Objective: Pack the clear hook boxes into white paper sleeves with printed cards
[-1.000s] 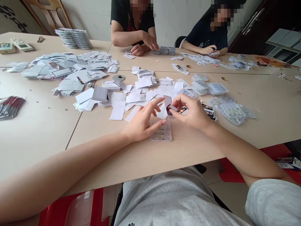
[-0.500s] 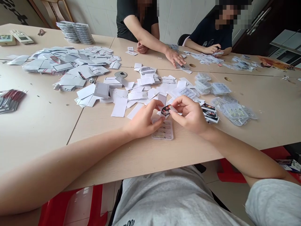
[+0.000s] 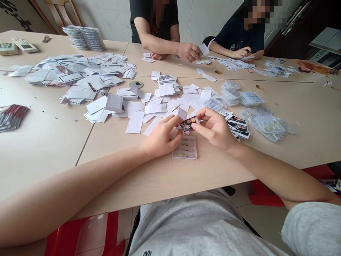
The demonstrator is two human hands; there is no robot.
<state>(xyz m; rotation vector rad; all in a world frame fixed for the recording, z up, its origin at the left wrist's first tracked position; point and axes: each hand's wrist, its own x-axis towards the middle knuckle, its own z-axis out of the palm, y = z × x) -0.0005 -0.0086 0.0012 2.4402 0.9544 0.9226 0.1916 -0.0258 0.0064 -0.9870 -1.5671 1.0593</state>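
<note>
Black with an orange burst and red and white print, a small label (image 3: 187,124) was held above the table (image 3: 160,181), back from its front edge; its lettering was too small to read. The left hand (image 3: 166,134) pinched its left end between thumb and fingers, and the right hand (image 3: 214,128) gripped its right end, where a pale curl showed. Below lay a clear compartment box (image 3: 185,151) of small metal pieces, nearer the table's front edge. Beside the right hand, on the table, similar printed cards (image 3: 239,128) overlapped, their white lettering unreadable. Blank white slips (image 3: 134,122) spread towards the table's middle, while packets (image 3: 71,79) with outlined panels heaped towards its far left corner. Black marks, cut off by the frame, showed on the wearer's grey shirt (image 3: 191,227).
</note>
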